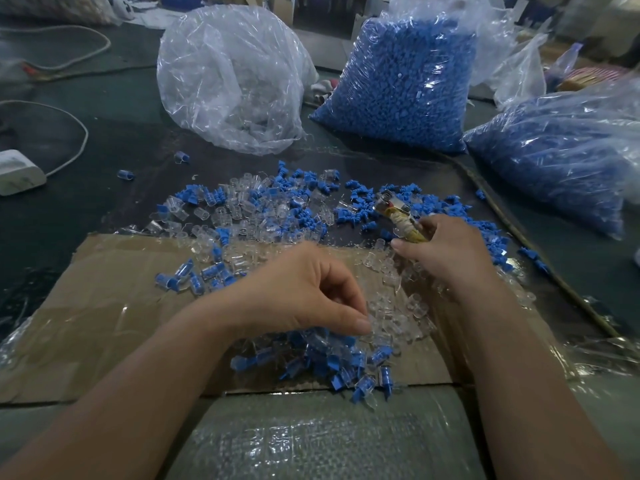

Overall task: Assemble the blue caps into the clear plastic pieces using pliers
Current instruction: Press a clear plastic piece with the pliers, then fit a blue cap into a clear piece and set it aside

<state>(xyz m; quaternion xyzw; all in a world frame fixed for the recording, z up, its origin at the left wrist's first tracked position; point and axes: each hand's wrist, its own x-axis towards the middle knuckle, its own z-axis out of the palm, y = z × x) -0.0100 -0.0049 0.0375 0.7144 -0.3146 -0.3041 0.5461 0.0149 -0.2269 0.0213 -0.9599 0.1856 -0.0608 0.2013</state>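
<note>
My right hand (446,251) grips the pliers (398,211) by their tape-wrapped handles, the metal jaws pointing up and left over the scattered parts. My left hand (304,289) hovers over the near pile, thumb and fingers pinching a clear plastic piece (375,323). Loose blue caps (360,211) and clear plastic pieces (242,209) lie mixed across the dark table. Several assembled pieces with blue inside (346,365) are heaped under my left hand, and a few more assembled pieces (197,275) lie to its left on the cardboard.
A flattened cardboard sheet (114,306) covered in tape lies under my hands. Behind stand a clear bag of clear pieces (232,81) and two bags of blue caps (405,84) (554,157). A white power adapter (17,171) with cable sits at far left.
</note>
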